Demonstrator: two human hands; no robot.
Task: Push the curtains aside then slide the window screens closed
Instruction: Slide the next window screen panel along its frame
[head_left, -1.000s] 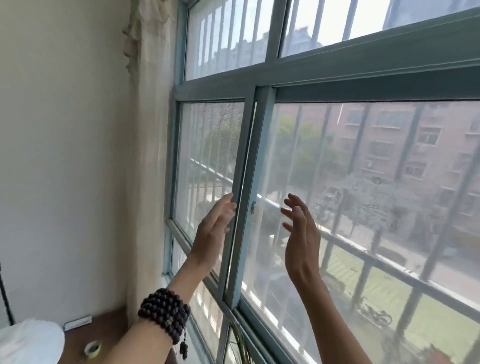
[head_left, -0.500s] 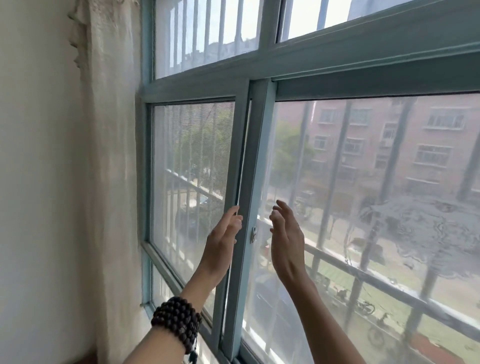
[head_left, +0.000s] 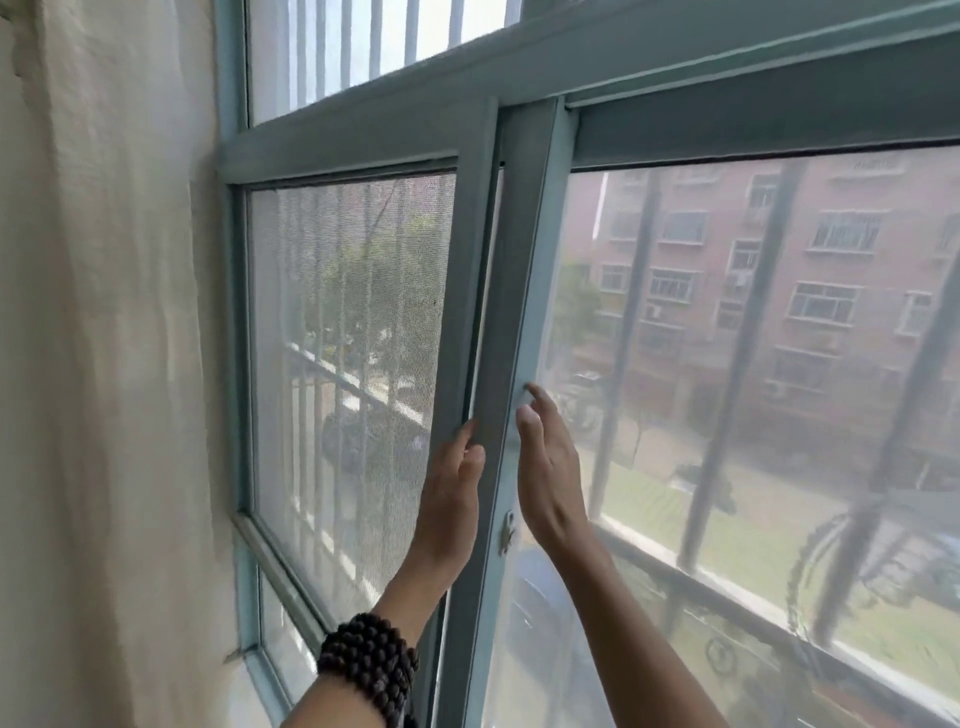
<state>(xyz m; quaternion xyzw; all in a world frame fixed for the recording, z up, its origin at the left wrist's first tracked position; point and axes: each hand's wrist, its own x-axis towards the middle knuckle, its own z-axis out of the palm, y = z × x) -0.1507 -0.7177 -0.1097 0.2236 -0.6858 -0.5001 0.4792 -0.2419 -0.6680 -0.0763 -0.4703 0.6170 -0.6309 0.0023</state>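
A mesh window screen (head_left: 348, 364) in a blue-grey frame fills the left opening. Its right-hand stile (head_left: 462, 291) stands next to the stile of the glass sash (head_left: 530, 270), with a thin gap between them. My left hand (head_left: 449, 499), a dark bead bracelet on its wrist, lies flat with its fingers on the screen's stile. My right hand (head_left: 548, 467) is flat and upright, its fingertips against the right edge of the sash stile. The pale curtain (head_left: 119, 364) hangs bunched at the far left against the wall, off the window.
A small latch (head_left: 506, 531) sits on the sash stile below my right hand. Behind the panes stand vertical security bars (head_left: 631, 332), with a brick building and a lawn beyond. An upper fixed pane (head_left: 363, 47) runs above the sliding panels.
The view has swung left and closer to the window. Both hands have closed in on the two middle stiles, and the gap between those stiles has narrowed.
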